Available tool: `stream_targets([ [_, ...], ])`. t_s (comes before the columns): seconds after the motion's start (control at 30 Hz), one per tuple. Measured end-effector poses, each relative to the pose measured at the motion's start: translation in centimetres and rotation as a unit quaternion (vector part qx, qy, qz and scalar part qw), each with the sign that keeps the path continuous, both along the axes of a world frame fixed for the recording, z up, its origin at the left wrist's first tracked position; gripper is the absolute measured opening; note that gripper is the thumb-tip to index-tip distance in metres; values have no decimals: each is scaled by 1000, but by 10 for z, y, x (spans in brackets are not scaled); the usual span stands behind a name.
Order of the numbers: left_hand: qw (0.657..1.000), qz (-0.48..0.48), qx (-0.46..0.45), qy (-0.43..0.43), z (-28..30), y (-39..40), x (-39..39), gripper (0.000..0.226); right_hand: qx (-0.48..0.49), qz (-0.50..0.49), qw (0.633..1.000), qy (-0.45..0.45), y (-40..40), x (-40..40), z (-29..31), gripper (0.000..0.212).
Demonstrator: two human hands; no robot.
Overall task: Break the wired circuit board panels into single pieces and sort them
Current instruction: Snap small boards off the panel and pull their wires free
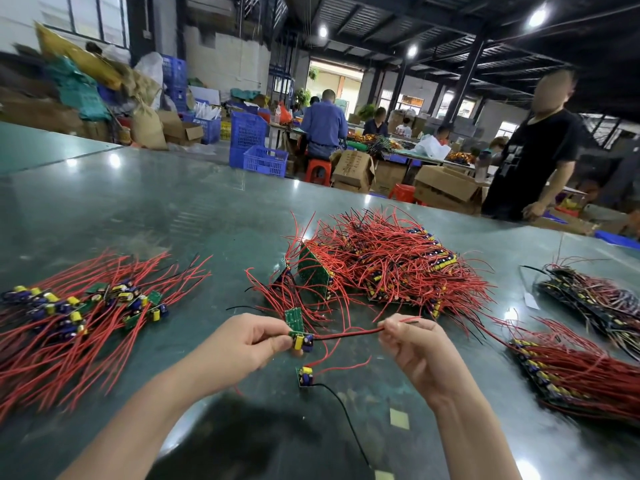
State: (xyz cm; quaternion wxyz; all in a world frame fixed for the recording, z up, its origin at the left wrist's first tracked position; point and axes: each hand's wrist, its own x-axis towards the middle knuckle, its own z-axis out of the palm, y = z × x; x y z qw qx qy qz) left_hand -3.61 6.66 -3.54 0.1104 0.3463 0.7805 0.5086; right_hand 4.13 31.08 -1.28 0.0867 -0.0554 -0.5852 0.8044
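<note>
Both hands work just above the tabletop (145,209): the left hand (242,344) pinches a single board (300,336) while the right hand (412,341) pinches its red wire (346,335), drawn taut between them. Another loose piece (304,375) lies just below. Sorted singles (79,306) pile left; judging by the tangled heap of panels (381,265) ahead and stacks (581,372) right, most remains.

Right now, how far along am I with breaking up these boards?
Done: a pile of single boards lies at left. In hand: your left hand holds a board piece, your right hand pinches its red wire. Left: the big heap of panels.
</note>
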Motion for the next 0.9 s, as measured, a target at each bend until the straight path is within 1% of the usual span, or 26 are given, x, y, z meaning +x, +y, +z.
stream_targets([
  [0.17, 1000, 16, -16, 16, 0, 0, -1, 31, 32, -16, 999, -15, 1, 1, 2, 3],
  [0.27, 999, 51, 8, 17, 2, -1, 2, 27, -24, -78, 997, 2, 4, -2, 1, 8],
  [0.33, 995, 74, 64, -9, 4, 0, 5, 32, -96, -84, 991, 32, -3, -6, -2, 21],
  [0.37, 992, 82, 96, -26, 4, 2, 7, 33, -120, -72, 989, 38, -11, -8, -3, 31],
  [0.47, 983, 74, 157, -56, 3, 11, 16, 27, -159, -30, 987, 25, -40, -14, -8, 68],
  [0.53, 978, 68, 184, -70, 3, 16, 21, 25, -220, -12, 975, 12, -52, -14, -9, 87],
  [0.6, 969, 71, 217, -100, 5, 17, 23, 25, -304, -16, 952, -10, -54, -13, -10, 92],
  [0.67, 957, 74, 251, -126, 8, 16, 24, 26, -357, 0, 934, -29, -54, -12, -11, 87],
  [0.7, 953, 72, 260, -136, 9, 16, 25, 27, -349, 21, 936, -35, -56, -11, -12, 83],
  [0.73, 953, 66, 260, -142, 9, 17, 26, 28, -319, 39, 946, -39, -61, -10, -12, 77],
  [0.83, 965, 23, 220, -139, 8, 22, 31, 26, -188, 47, 981, -11, -74, -7, -11, 53],
  [0.9, 976, 4, 183, -116, 4, 27, 33, 25, -76, 35, 996, 24, -79, -3, -11, 37],
])
